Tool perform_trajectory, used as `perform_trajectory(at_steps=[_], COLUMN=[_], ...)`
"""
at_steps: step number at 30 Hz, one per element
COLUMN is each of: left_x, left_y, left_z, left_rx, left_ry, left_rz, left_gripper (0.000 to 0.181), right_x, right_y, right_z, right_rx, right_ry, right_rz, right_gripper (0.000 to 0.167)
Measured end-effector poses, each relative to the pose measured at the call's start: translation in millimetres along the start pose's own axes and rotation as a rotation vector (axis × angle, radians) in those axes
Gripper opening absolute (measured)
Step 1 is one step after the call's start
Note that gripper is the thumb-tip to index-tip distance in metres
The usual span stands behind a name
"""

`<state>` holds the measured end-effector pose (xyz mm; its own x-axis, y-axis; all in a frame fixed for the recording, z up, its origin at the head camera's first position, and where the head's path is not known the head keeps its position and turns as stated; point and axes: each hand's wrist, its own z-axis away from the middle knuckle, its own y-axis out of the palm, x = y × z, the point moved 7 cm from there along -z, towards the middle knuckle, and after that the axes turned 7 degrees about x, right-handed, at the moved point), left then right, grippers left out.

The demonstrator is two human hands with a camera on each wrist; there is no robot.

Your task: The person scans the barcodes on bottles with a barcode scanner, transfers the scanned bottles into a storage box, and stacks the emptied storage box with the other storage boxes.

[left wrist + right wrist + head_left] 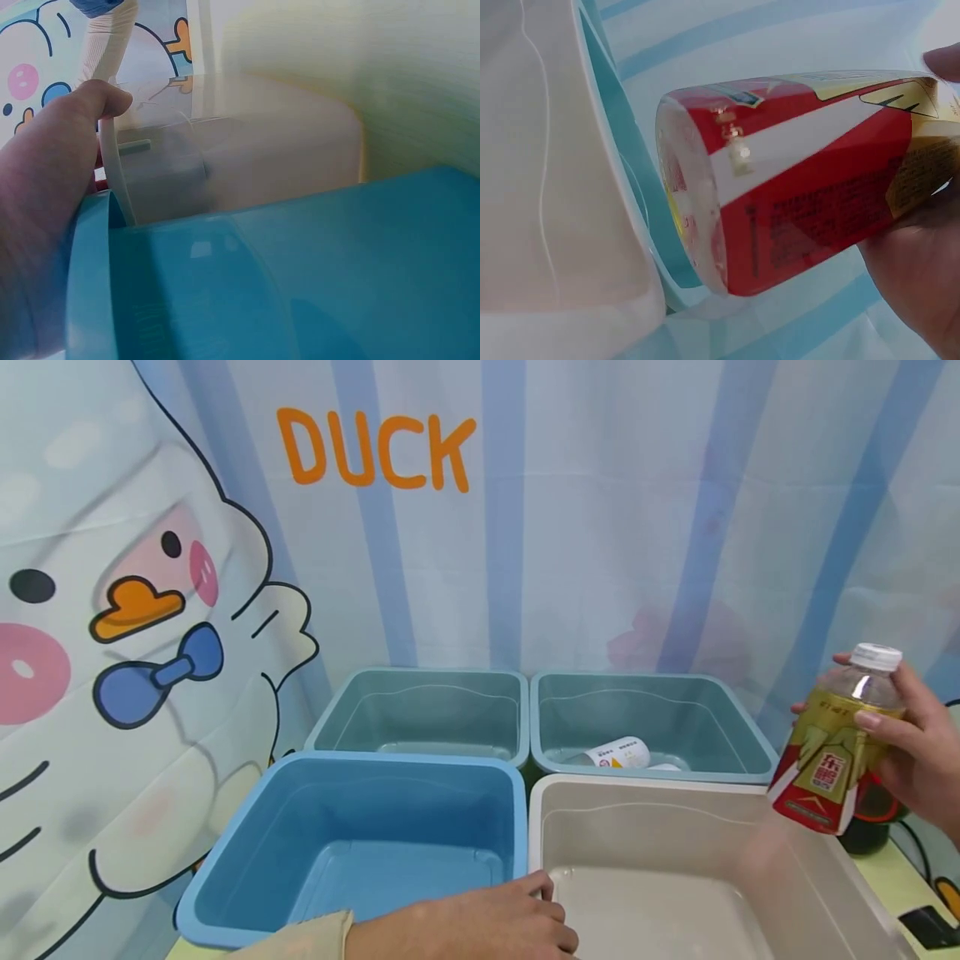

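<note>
My right hand (pixel 918 752) grips a plastic bottle (pixel 832 752) with a white cap and a gold and red label, above the right side of the beige tub (pixel 637 831). In the right wrist view, the clear base of the bottle (pixel 810 187) points left, towards the tub, with fingers at its upper part. My left hand (pixel 480 922) rests at the rim between the blue tub (pixel 352 764) and the beige one, fingers loosely bent. The left wrist view has this hand (pixel 52 165) against the beige rim; some of its fingers are hidden.
Behind stand two teal tubs, left (pixel 420 706) and right (pixel 637 706). A white labelled bottle (pixel 618 753) lies in the right one, beside another partly hidden white item. A duck-print curtain (pixel 600 527) hangs behind. A dark object (pixel 866 837) stands right of the beige tub.
</note>
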<state>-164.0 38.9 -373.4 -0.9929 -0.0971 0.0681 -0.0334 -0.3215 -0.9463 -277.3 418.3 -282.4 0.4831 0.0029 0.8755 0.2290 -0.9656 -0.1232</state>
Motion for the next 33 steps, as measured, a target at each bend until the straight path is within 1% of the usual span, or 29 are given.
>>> perform_trajectory(at_steps=[1,3,6,8,13,14,17,21,22,26,28,29,33], left_x=[-0.2,-0.2,0.4,0.7,1.5,1.7,2.3,2.5,2.5,2.7,2.8,2.7,2.5], left_y=[0.0,0.1,-0.2,-0.4,-0.2,-0.1,0.2,0.9,1.1,2.2,2.8,2.8,2.6], left_z=[-0.1,-0.1,0.0,0.0,-0.4,-0.3,-0.4,-0.8,-1.0,-1.3,-1.5,-1.5,-1.7], left_rx=[0.001,0.002,0.008,0.012,0.018,0.018,0.014,0.008,0.009,0.012,0.012,0.012,0.012], left_ry=[0.001,0.001,0.001,0.0,0.003,0.003,0.003,0.002,0.002,-0.001,-0.005,-0.006,-0.008], left_rz=[0.001,0.0,0.003,-0.002,-0.009,-0.009,-0.005,-0.007,-0.009,-0.013,-0.018,-0.021,-0.03], left_gripper=[0.034,0.034,0.034,0.034,0.033,0.034,0.036,0.036,0.036,0.036,0.036,0.036,0.035], right_x=[-0.1,0.9,2.5,2.3,-0.9,-1.4,-1.3,-2.1,-2.4,-3.4,-4.1,-4.5,-5.7], right_y=[-1.9,-4.3,-6.3,-8.7,-18.7,-20.1,-22.9,-26.4,-27.6,-31.6,-32.6,-33.3,-37.5], right_z=[0.2,0.9,2.8,4.3,9.1,9.7,10.5,11.1,11.5,11.5,10.8,10.6,12.7], right_rx=[-0.006,-0.016,-0.037,-0.072,-0.173,-0.183,-0.191,-0.214,-0.225,-0.246,-0.25,-0.254,-0.292], right_ry=[-0.001,-0.009,0.001,0.027,0.128,0.138,0.141,0.133,0.131,0.089,0.049,0.034,-0.011], right_rz=[-0.007,0.016,0.082,0.148,0.336,0.364,0.397,0.398,0.385,0.271,0.179,0.152,0.114], right_gripper=[0.062,0.064,0.066,0.069,0.074,0.074,0.071,0.065,0.063,0.059,0.057,0.056,0.053])
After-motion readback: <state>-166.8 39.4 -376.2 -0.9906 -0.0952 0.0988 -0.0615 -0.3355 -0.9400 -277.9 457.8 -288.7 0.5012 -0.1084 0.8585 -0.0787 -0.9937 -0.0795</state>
